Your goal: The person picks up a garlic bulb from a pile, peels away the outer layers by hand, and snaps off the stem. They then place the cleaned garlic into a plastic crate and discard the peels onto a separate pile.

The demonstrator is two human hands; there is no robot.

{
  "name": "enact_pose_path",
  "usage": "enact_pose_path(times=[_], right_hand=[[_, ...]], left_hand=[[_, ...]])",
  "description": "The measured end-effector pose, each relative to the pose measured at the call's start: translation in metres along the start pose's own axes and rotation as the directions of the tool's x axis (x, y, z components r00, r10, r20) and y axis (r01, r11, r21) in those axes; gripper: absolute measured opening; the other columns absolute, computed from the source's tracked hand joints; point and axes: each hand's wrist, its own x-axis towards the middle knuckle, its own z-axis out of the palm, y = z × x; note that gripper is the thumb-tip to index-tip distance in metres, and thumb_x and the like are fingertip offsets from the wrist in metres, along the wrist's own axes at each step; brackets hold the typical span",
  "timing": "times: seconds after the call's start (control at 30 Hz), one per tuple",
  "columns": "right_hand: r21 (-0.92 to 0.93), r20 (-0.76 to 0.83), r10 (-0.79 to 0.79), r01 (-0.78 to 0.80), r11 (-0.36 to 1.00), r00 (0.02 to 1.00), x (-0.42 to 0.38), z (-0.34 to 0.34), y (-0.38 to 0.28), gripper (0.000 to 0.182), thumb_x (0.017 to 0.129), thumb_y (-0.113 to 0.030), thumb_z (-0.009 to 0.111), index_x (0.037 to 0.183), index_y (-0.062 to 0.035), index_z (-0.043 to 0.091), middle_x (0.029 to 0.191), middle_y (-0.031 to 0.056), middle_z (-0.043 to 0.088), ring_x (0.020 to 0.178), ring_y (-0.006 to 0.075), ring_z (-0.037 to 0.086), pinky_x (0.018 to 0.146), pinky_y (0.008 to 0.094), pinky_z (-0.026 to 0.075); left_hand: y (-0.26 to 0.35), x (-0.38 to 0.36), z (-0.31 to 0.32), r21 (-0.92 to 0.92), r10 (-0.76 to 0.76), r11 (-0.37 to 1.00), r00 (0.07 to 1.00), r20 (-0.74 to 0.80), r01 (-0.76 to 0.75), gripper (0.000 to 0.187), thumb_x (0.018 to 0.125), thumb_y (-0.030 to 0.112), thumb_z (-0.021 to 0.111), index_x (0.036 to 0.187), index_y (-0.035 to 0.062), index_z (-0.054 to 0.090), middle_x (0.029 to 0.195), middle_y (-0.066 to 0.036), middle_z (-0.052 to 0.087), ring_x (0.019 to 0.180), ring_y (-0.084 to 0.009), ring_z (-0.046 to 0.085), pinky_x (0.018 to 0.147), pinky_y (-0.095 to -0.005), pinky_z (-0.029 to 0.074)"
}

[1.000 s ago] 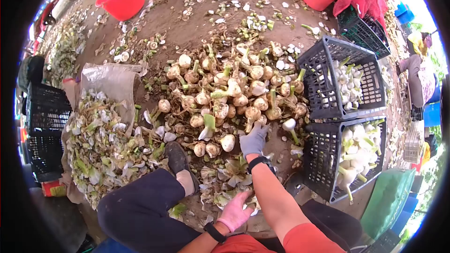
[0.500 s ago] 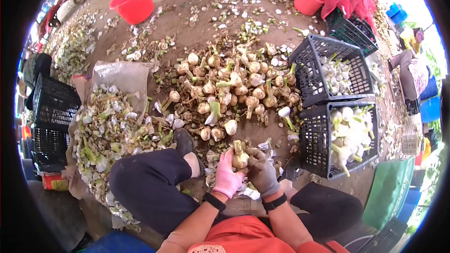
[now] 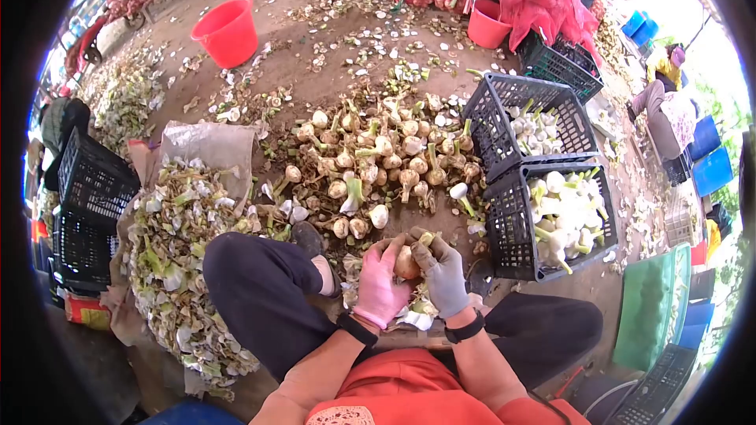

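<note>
Ground: bare packed dirt strewn with peelings, under open daylight, with crates and buckets around a seated person.
Bulb [image 3: 406,262]: a garlic bulb, held in front of the person's lap, on the near side of the big heap of unpeeled bulbs [image 3: 386,157].
Left hand [image 3: 378,283]: pink glove, fingers curled up and wrapped around the bulb's left side, cupping it.
Right hand [image 3: 442,274]: grey glove, fingers bent over the top and right of the bulb, pinching at its skin or stalk; exactly which is hard to tell at this size.
Risk: the bulb could slip from gloved fingers and drop into the loose skins [image 3: 413,316] below, if the pull on the skin outruns the cupping grip.
Risk two: a hard tug might split cloves apart.
Near crate [image 3: 516,224]: black, right of the heap, holding cleaned white bulbs.
Far crate [image 3: 488,110]: behind it, part full.
Waste pile [image 3: 177,252]: left of the heap, on sacking.
Red bucket [image 3: 227,31]: beyond the heap.
</note>
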Motion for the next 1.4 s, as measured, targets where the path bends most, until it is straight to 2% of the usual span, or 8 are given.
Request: enact_pose_path(times=[0.2, 0.27, 0.5, 0.83, 1.07, 1.23, 1.33, 1.4], right_hand=[[-0.174, 0.165, -0.049, 0.078, 0.982, 0.985, -0.002, -0.024, 0.018, 0.029, 0.096, -0.007, 0.052, 0.123, 0.0059, 0.054, 0.11, 0.0074, 0.064, 0.1, 0.0099, 0.057, 0.088, 0.0242, 0.045], [-0.154, 0.092, -0.009, 0.023, 0.988, 0.996, -0.006, -0.026, 0.015, 0.031, 0.096, -0.01, 0.055, 0.123, 0.0049, 0.055, 0.108, 0.005, 0.064, 0.097, 0.0086, 0.058, 0.087, 0.0235, 0.046], [0.036, 0.033, -0.012, 0.011, 0.999, 0.999, -0.01, -0.008, -0.01, 0.029, 0.093, -0.013, 0.06, 0.118, 0.0031, 0.059, 0.099, 0.0029, 0.065, 0.088, 0.0076, 0.059, 0.078, 0.0233, 0.048], [-0.068, 0.021, -0.051, 0.052, 0.996, 0.998, -0.008, -0.022, -0.004, 0.023, 0.092, -0.005, 0.059, 0.113, 0.0028, 0.061, 0.097, 0.0011, 0.065, 0.085, 0.0057, 0.058, 0.076, 0.0205, 0.047], [0.077, 0.114, 0.073, -0.083, 0.994, 0.991, -0.007, -0.034, -0.023, 0.022, 0.089, 0.007, 0.055, 0.109, 0.0038, 0.062, 0.097, 0.0027, 0.066, 0.085, 0.006, 0.059, 0.075, 0.0195, 0.047], [0.099, 0.008, 0.092, -0.092, 0.991, 0.996, -0.008, -0.04, -0.019, 0.022, 0.087, 0.007, 0.056, 0.108, 0.0036, 0.063, 0.096, 0.0019, 0.066, 0.084, 0.0062, 0.058, 0.075, 0.0204, 0.047], [0.017, -0.023, 0.028, -0.028, 0.999, 0.999, -0.011, -0.035, -0.011, 0.021, 0.086, 0.008, 0.057, 0.105, 0.0034, 0.064, 0.094, 0.0016, 0.065, 0.081, 0.0065, 0.057, 0.072, 0.0211, 0.046], [-0.164, -0.023, -0.03, 0.026, 0.986, 0.999, -0.013, -0.027, -0.007, 0.016, 0.085, 0.007, 0.058, 0.098, 0.004, 0.066, 0.089, 0.0019, 0.065, 0.076, 0.0072, 0.056, 0.069, 0.0221, 0.045]], left_hand=[[-0.003, -0.003, -0.007, -0.149, -0.107, 0.981, 0.989, 0.104, 0.122, 0.081, 0.058, 0.011, 0.087, 0.129, 0.0002, 0.048, 0.116, -0.012, 0.054, 0.109, -0.0244, 0.054, 0.098, -0.0337, 0.043], [0.004, -0.004, -0.009, -0.57, -0.238, 0.768, 0.956, 0.172, 0.294, 0.08, 0.062, 0.011, 0.086, 0.13, -0.0009, 0.047, 0.118, -0.01, 0.055, 0.111, -0.0194, 0.054, 0.099, -0.031, 0.043], [0.006, 0.0, -0.015, -0.542, -0.199, 0.771, 0.935, 0.293, 0.334, 0.075, 0.068, 0.008, 0.082, 0.132, -0.0012, 0.044, 0.122, -0.009, 0.055, 0.114, -0.0166, 0.053, 0.101, -0.0294, 0.041], [-0.016, -0.006, -0.013, -0.825, -0.157, -0.038, 0.812, 0.562, 0.563, 0.064, 0.083, 0.009, 0.072, 0.137, -0.0003, 0.039, 0.129, -0.011, 0.051, 0.119, -0.0198, 0.051, 0.103, -0.0345, 0.04], [-0.018, 0.0, -0.012, -0.584, -0.091, -0.38, 0.6, 0.795, 0.717, 0.054, 0.095, 0.053, 0.04, 0.119, 0.0074, 0.056, 0.097, -0.012, 0.066, 0.084, -0.0235, 0.064, 0.065, -0.0324, 0.051], [0.004, 0.006, -0.011, -0.648, -0.257, -0.211, 0.598, 0.759, 0.732, 0.043, 0.095, 0.04, 0.049, 0.124, 0.0082, 0.052, 0.106, -0.013, 0.063, 0.097, -0.0237, 0.063, 0.08, -0.0363, 0.053], [0.005, 0.0, -0.005, -0.727, -0.365, 0.437, 0.843, 0.394, 0.53, 0.058, 0.078, 0.004, 0.074, 0.127, 0.0034, 0.044, 0.108, -0.009, 0.06, 0.102, -0.0165, 0.059, 0.089, -0.0317, 0.051], [0.001, -0.001, -0.004, -0.705, -0.395, 0.481, 0.847, 0.357, 0.521, 0.062, 0.076, 0.003, 0.075, 0.129, 0.0026, 0.043, 0.111, -0.009, 0.059, 0.103, -0.0179, 0.059, 0.089, -0.0317, 0.051]])
